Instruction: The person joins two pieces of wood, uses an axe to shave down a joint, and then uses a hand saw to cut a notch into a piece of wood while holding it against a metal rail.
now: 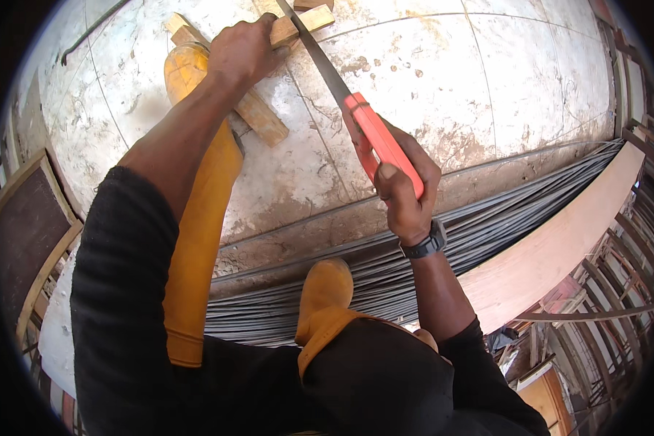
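My right hand [407,178] is wrapped round the red-orange handle of a handsaw [386,142]. The saw's dark blade slants up and away to the left, and it lies across a short light wooden strip [318,19] at the top of the view. On that strip, just left of the blade, my left hand [241,52] presses down with its fingers closed round the wood; its fingertips are partly hidden. Beneath my left hand a longer wooden batten [263,118] runs diagonally over the pale floor. My left yellow boot [187,71] rests against or on this batten; the exact contact is hidden.
Behind the stained floor slab [443,94] lies a long bundle of thin steel bars [487,211], with my right boot [325,291] over it. A pale plywood board [552,232] curves along the right. At the left stands a dark framed panel [33,225]. Timber pieces clutter the lower right.
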Available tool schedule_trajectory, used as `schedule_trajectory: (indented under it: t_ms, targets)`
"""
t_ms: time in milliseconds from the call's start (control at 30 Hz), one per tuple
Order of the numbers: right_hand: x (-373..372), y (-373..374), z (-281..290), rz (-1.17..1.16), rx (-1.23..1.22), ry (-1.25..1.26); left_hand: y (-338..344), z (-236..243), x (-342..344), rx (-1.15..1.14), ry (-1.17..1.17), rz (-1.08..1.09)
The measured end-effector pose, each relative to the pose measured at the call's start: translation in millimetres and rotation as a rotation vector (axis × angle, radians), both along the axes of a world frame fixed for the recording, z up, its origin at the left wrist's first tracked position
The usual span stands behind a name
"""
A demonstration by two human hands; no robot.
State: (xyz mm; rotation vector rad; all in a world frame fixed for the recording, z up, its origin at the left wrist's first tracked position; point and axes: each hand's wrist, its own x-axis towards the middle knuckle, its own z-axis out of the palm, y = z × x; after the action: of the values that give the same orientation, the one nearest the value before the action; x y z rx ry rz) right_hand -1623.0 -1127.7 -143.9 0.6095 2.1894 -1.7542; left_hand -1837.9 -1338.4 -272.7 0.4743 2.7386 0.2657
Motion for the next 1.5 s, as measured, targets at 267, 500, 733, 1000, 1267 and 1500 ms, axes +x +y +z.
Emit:
schedule_trajectory:
  t_ms: [267, 500, 733, 1000, 1267, 1500]
  targets:
    - [76.9, 21.8, 35.6, 0.002, 0.033, 0.099, -0.9, 1.4, 4.1, 0.034, -0.022, 0.024]
    - [65.2, 16.8, 23.8, 0.041, 0.06, 0.07, -3.1, -4.9, 8.4, 0.051, 0.03, -0.017]
    - [-5.7, -5.5, -0.4, 0.007, -0.002, 0.022, 2.3, -5.0, 3.4, 0.012, 0.039, 0.01]
    - [61.3, 14.4, 23.4, 0.002, 0.038, 0.113, -0.1, -3.0, 8.7, 0.017, 0.044, 0.017]
    - [85.5, 26.5, 39.3, 0.08, 0.124, 0.172, -7.0, -5.7, 4.4, 0.0, 0.029, 0.048]
    - [-30.3, -7.2, -12.5, 0.064, -0.006, 0.095, -7.0, -13.7, -7.5, -0.004, 0.03, 0.048]
